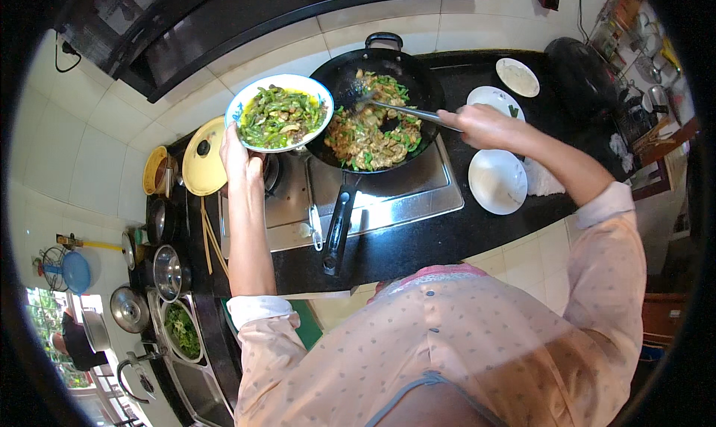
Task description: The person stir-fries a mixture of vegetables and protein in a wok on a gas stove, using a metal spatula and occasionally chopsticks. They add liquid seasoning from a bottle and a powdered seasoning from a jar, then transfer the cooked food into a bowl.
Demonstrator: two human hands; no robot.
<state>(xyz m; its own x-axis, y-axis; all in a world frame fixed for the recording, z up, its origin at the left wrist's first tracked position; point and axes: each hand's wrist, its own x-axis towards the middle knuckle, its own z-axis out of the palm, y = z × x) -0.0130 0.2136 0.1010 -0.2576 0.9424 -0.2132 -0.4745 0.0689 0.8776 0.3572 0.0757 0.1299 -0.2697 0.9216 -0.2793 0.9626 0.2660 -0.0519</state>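
Note:
My left hand [239,157] grips the edge of a white, blue-rimmed bowl [300,81], which hangs beside the wok on its left. Cooked green peppers [274,114] with bits of meat fill it. My right hand [484,126] is closed around the metal handle of a spatula [417,112]. The spatula's blurred head reaches into the food in a black wok [429,80]. That wok holds a mix of green peppers and pale, browned pieces [372,147] on the steel gas hob [386,203]; its long black handle [338,231] points towards me.
Right of the wok stand an empty white bowl [498,181], a plate with green scraps [492,97] and a small bowl of white contents [517,77]. On the left are a yellow lid [206,164], chopsticks [208,237], steel pots [168,270] and a sink with leafy greens [182,329].

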